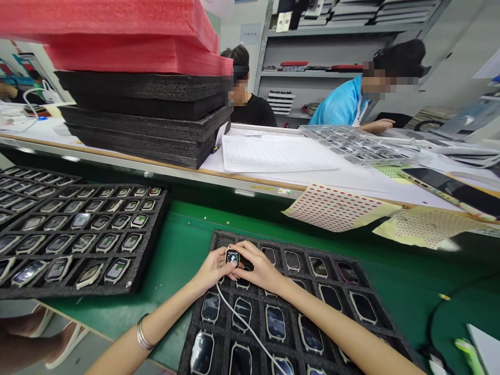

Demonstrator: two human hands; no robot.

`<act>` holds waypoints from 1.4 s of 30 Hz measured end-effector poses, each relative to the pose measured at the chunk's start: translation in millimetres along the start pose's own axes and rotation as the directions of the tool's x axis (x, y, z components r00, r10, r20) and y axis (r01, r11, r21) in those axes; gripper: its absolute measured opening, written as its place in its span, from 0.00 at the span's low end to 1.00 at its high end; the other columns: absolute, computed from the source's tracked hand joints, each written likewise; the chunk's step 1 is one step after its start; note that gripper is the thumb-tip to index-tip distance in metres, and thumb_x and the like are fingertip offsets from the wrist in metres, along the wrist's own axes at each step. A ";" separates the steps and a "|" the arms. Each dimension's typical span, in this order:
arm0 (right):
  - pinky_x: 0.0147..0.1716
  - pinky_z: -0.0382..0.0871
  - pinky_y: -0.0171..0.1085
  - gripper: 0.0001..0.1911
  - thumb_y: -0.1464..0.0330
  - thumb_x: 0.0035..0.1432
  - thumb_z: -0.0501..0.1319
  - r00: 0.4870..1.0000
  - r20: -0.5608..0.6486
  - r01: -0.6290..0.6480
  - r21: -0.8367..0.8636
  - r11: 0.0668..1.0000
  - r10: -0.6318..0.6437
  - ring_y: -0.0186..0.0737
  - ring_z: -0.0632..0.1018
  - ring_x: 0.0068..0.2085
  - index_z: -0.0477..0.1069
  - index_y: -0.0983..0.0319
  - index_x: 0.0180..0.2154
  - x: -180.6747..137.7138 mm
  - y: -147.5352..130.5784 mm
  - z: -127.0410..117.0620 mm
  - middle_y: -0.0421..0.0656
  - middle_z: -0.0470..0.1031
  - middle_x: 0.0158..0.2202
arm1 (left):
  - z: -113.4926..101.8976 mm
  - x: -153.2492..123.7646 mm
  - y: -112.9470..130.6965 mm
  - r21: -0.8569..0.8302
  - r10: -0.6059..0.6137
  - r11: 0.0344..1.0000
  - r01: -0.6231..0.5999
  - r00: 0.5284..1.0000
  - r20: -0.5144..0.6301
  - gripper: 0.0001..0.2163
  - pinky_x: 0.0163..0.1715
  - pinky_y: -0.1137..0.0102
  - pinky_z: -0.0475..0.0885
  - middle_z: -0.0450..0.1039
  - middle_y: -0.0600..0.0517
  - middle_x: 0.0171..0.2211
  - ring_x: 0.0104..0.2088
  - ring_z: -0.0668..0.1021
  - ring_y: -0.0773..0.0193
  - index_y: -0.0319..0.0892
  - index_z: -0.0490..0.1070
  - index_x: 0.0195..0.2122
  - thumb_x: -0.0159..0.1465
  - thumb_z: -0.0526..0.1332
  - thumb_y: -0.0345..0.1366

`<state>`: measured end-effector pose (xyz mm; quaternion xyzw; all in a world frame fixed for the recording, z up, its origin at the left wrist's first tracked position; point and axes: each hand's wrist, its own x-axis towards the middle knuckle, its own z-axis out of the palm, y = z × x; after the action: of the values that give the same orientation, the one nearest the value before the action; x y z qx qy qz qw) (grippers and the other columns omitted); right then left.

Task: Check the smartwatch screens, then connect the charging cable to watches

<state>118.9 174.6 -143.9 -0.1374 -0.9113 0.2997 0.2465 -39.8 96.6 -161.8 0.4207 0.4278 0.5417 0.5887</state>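
Observation:
A smartwatch case [233, 257] with a lit screen is held up over the far left corner of a black foam tray [227, 237]. My left hand [213, 268] is closed on its left side, the thumb along the lower edge of the screen. From the right, my right hand [261, 266] grips the same watch with curled fingers. A white cable [252, 329] runs from beneath my left hand across the tray toward the bottom edge; its upper end is hidden. Dark-screened watch cases [275, 322] lie in the tray's compartments.
To the left, another foam tray [150, 237] carries many watches. Black and red foam sheets [144, 117] are stacked on the raised shelf, near papers [277, 153], sticker sheets [338, 208] and a phone [453, 187]. Two people sit beyond. A black cable [432, 317] lies at right.

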 end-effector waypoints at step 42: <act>0.48 0.64 0.46 0.22 0.70 0.55 0.64 0.993 0.094 -0.045 -0.197 0.979 0.065 0.49 0.69 0.49 0.65 0.59 0.52 -5.3 -22.9 -30.1 0.49 0.68 0.47 | 15.1 -11.4 -2.7 -0.118 -0.036 0.992 0.038 0.999 0.019 0.24 0.45 0.64 0.71 0.74 0.46 0.42 0.44 0.76 0.56 0.39 0.68 0.48 0.51 0.70 0.37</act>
<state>136.9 169.0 -110.8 -0.1708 -0.9434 0.2223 0.1773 -25.1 84.5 -159.7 0.3816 0.3978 0.5513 0.6262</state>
